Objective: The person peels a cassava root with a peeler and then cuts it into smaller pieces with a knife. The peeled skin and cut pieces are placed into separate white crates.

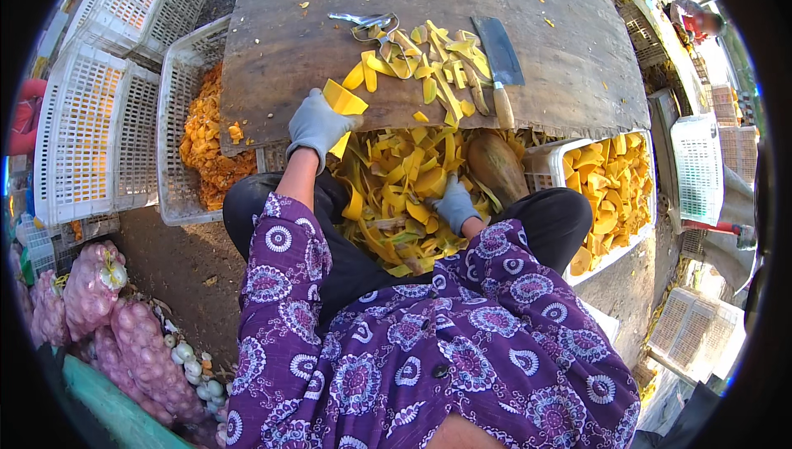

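Note:
In my grey-gloved left hand (322, 122) is a peeled, angular yellow pumpkin piece (344, 100), held just above the near left edge of the board. My right hand (456, 203), also gloved in grey, reaches down into a heap of yellow pumpkin peels and pieces (396, 158) between my knees. Its fingers touch a thick pumpkin chunk (431, 183), but whether they grip it is unclear. An unpeeled pumpkin (497, 166) lies just beyond that hand. On the board rest a metal peeler (387, 34) and a cleaver (500, 56) with a wooden handle, with peel strips (442, 72) between them.
The wooden board (278, 47) spans the area ahead. To the right, a white crate (649, 201) holds cut pumpkin; to the left, another crate (170, 140) contains orange pulp. Net bags of onions (148, 350) lie at lower left. A person (687, 16) is far right.

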A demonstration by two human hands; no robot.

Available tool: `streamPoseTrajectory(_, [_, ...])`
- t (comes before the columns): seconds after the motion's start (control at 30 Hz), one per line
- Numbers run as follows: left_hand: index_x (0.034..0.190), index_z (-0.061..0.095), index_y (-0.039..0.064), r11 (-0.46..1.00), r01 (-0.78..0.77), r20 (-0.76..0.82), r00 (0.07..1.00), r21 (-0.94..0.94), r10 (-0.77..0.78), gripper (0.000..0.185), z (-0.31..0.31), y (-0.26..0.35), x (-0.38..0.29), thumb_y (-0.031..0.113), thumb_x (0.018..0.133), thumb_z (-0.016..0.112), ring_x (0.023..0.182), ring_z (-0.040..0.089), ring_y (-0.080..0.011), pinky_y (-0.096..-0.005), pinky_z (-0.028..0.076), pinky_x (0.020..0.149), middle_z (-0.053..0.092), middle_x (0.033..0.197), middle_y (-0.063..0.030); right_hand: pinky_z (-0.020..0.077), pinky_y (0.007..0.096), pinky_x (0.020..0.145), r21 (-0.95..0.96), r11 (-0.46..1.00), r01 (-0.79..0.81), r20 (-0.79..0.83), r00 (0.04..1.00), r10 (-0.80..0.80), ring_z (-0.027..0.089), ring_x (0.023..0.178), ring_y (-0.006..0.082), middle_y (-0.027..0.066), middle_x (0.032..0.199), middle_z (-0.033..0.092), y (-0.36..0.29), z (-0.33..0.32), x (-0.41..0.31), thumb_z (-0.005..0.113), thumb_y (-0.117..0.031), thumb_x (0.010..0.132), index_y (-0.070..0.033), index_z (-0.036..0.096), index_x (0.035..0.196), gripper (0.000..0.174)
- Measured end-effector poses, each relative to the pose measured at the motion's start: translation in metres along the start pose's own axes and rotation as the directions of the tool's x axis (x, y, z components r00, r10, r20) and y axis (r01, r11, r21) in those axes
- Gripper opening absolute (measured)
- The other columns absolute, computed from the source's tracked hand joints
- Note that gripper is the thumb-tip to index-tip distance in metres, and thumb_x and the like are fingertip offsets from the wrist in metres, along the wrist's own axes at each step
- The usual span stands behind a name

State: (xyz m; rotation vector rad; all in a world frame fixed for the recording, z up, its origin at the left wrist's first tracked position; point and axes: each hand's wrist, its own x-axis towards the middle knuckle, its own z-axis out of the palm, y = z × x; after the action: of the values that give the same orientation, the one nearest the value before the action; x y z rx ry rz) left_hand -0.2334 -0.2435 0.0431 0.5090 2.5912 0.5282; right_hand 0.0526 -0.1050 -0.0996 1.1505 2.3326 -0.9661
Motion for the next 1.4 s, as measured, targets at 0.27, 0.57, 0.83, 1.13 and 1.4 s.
streamPoseTrajectory(0.27, [0.110, 0.055, 0.003, 0.999, 0.015, -0.022, 1.000, 0.052, -0.014, 0.075, 0.003, 0.002, -0.001, 0.049, 0.060, 0.087, 0.097, 0.068, -0.0340, -0.0419, 0.054, 0.084, 0.067, 0.107, -0.0176, 0.0473, 0.0460, 0.097, -0.062, 0.998, -0.007, -0.061, 0.998, 0.003, 0.054, 0.116, 0.0443, 0.0306, 0.132, 0.043, -0.018, 0.029, 0.035, 0.077, -0.029, 0.079, 0.003, 0.025, 0.143, 0.089])
streamPoseTrajectory(0.57, [0.106, 0.053, 0.003, 0.998, -0.002, -0.062, 0.998, 0.060, 0.006, 0.071, 0.008, 0.006, 0.000, 0.045, 0.060, 0.087, 0.094, 0.067, -0.0352, -0.0420, 0.052, 0.081, 0.067, 0.102, -0.0190, 0.0454, 0.0444, 0.099, 0.162, 0.976, -0.143, 0.055, 0.989, 0.136, 0.052, 0.120, 0.0456, 0.0333, 0.136, 0.046, -0.045, 0.021, 0.073, 0.070, -0.060, 0.078, 0.005, 0.021, 0.145, 0.104])
streamPoseTrajectory(0.83, [0.108, 0.053, 0.003, 0.996, -0.038, -0.068, 0.997, 0.083, 0.043, 0.072, 0.012, 0.004, 0.001, 0.048, 0.061, 0.087, 0.095, 0.068, -0.0337, -0.0421, 0.054, 0.081, 0.068, 0.105, -0.0178, 0.0505, 0.0446, 0.090, 0.202, 0.970, -0.136, 0.208, 0.974, 0.093, 0.061, 0.109, 0.0437, 0.0333, 0.116, 0.061, -0.003, 0.035, 0.043, 0.058, -0.038, 0.094, 0.012, 0.040, 0.127, 0.063])
streamPoseTrajectory(1.13, [0.105, 0.055, 0.003, 0.995, -0.096, -0.131, 0.987, 0.016, 0.097, 0.069, 0.016, -0.001, -0.005, 0.044, 0.061, 0.088, 0.089, 0.068, -0.0337, -0.0410, 0.053, 0.078, 0.069, 0.100, -0.0174, 0.0480, 0.0450, 0.093, -0.026, 0.975, 0.222, -0.214, 0.951, -0.222, 0.058, 0.106, 0.0441, 0.0249, 0.116, 0.060, -0.012, 0.002, -0.021, 0.063, -0.032, 0.090, 0.001, 0.057, 0.120, 0.045])
streamPoseTrajectory(1.4, [0.118, 0.054, 0.000, 0.589, -0.269, -0.168, 0.961, -0.762, 0.222, 0.060, 0.047, 0.009, -0.036, 0.012, 0.070, 0.087, 0.094, 0.066, -0.0191, -0.0328, 0.055, 0.082, 0.067, 0.108, -0.0095, 0.0493, 0.0366, 0.096, 0.686, 0.678, 0.264, -0.054, 0.948, -0.315, 0.059, 0.117, 0.0270, 0.0185, 0.136, 0.054, -0.034, -0.039, -0.055, 0.065, -0.038, 0.093, 0.003, 0.050, 0.134, 0.061])
